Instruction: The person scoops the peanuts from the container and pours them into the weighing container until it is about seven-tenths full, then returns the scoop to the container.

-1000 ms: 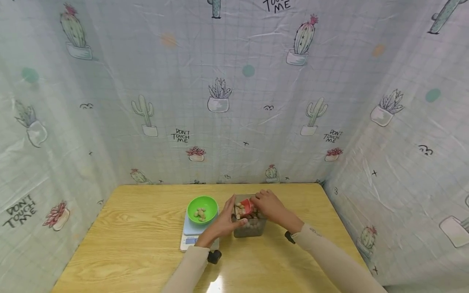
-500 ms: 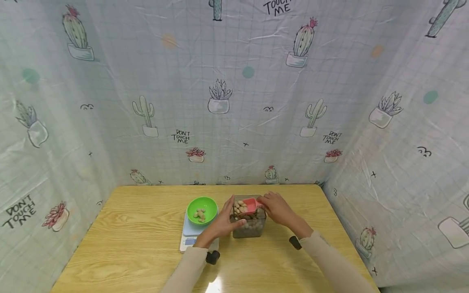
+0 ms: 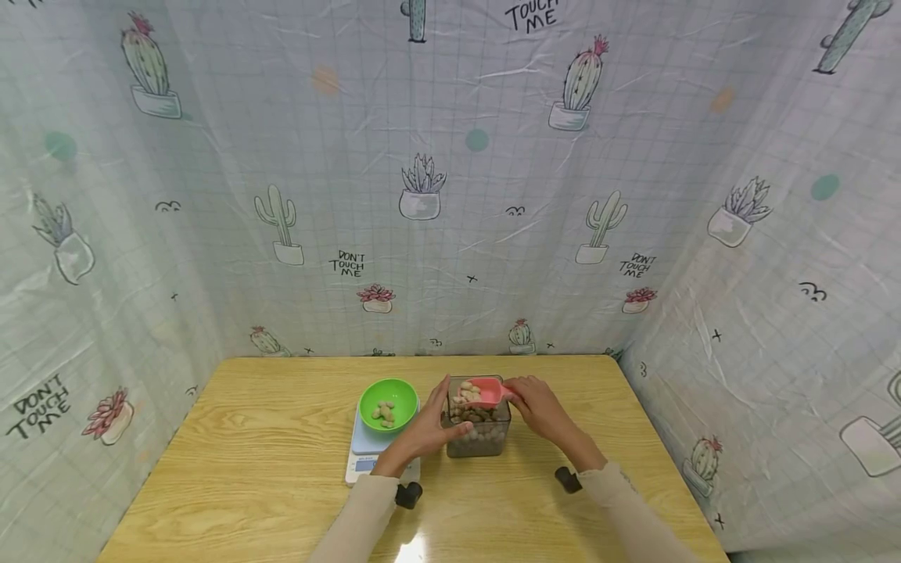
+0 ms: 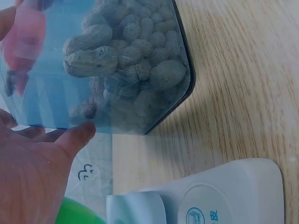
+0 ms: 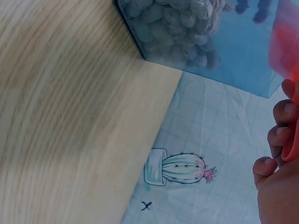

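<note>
A clear, smoky-tinted plastic container (image 3: 475, 448) of unshelled peanuts (image 4: 93, 60) stands on the table. My left hand (image 3: 425, 428) holds it at the left side, thumb on the front wall and fingers along the side. With my right hand (image 3: 538, 405) I grip the handle of a red scoop (image 3: 491, 392) over the container's mouth. Several peanuts (image 3: 468, 389) lie at the scoop's front. In the right wrist view, my fingers (image 5: 280, 133) curl round the red handle, and the container's wall (image 5: 233, 70) is beside them.
Left of the container, a green bowl (image 3: 404, 397) with several peanuts (image 3: 384, 412) sits on a white kitchen scale (image 3: 360, 442) with a small display. My left forearm crosses the scale's right side. A cactus-print curtain (image 3: 450, 297) hangs behind the wooden table (image 3: 267, 453).
My right hand has drawn back to the right and raised the red scoop from among the peanuts, with peanuts in it. The left hand keeps its place on the container.
</note>
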Tool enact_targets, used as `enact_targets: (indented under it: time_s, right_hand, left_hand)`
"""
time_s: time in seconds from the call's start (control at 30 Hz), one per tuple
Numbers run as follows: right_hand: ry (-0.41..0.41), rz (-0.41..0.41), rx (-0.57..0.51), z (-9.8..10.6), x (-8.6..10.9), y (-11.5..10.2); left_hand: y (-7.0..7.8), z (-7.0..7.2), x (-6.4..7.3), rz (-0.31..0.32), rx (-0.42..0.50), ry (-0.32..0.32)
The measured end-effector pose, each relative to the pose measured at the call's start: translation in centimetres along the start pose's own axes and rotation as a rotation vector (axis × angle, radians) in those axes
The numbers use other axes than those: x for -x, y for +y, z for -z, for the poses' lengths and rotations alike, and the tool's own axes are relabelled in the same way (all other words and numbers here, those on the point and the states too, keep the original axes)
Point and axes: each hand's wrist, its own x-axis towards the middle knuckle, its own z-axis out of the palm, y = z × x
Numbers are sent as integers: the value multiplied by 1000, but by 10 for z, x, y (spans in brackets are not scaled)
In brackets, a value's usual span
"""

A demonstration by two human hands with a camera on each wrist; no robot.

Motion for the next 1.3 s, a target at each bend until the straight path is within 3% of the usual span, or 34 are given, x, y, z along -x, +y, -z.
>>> enact_targets:
  time_s: [0.23,0.37,0.67,1.03,1.3]
  right_hand:
    - [15,-28,-39,9,-4,0]
    - [6,-37,-26,19,-8,-1]
    - [-15,-27,-12,38,-19,-2]
    - [-48,-52,-35,50,-32,-13]
    - [-36,-11,-31,48,-46,-25]
  left_hand:
    - [3,5,-1,-15,39,16]
    - [10,13,0,-54,41,39]
    - [23,33,7,-72,8,92]
    - [16,60,24,-76,-2,152]
    - [9,81,38,-100,-36,220]
